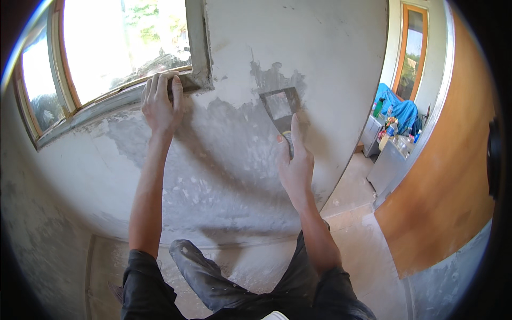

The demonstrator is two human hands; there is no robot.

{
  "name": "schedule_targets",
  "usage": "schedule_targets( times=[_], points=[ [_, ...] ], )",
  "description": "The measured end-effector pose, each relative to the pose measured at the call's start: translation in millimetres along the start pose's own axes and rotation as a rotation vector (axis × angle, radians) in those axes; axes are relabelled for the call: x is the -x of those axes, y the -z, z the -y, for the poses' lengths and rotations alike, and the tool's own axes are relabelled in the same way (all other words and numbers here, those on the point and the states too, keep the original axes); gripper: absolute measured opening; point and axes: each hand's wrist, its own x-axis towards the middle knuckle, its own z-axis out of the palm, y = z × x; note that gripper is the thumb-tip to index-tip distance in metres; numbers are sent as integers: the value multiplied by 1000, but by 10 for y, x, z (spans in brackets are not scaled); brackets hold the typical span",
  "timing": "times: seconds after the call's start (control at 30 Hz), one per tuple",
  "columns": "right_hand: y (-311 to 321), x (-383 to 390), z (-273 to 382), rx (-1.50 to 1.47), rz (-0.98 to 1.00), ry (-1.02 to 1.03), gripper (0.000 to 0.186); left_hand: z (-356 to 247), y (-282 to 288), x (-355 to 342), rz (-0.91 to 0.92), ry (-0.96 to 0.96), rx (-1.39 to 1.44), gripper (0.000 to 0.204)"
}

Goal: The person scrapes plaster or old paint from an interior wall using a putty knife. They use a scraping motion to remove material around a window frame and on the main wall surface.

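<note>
My right hand (297, 165) is closed round the handle of a putty knife (288, 126), its index finger stretched along the tool. The broad blade lies against or very close to the wall (229, 160), beside a rough grey patch of filler (274, 77). Pale material covers part of the blade's face. Up at the window, my left hand (162, 101) rests with its fingers hooked over the grey window sill (114, 104). A dark area shows beside its thumb, and I cannot make out what that is.
The wooden-framed window (128, 42) is at upper left. On the right, past the wall's edge, stand a grey cabinet (388, 168) with bottles and a blue sheet (408, 114). An orange-brown panel (442, 181) rises at the right. Dusty floor (357, 234) lies below.
</note>
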Motion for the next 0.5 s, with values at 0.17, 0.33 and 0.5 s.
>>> schedule_targets(
  times=[0.17, 0.33, 0.5],
  points=[
    [89, -283, 164, 128, -74, 94, 58, -15, -46, 5, -8, 4, 5, 19],
    [-62, -467, 356, 66, -163, 128, 55, 30, 4, -3, -5, -10, -3, 20],
    [-56, -197, 115, 29, -145, 59, 55, -7, -12, -6, -24, -37, 17, 17]
  ],
)
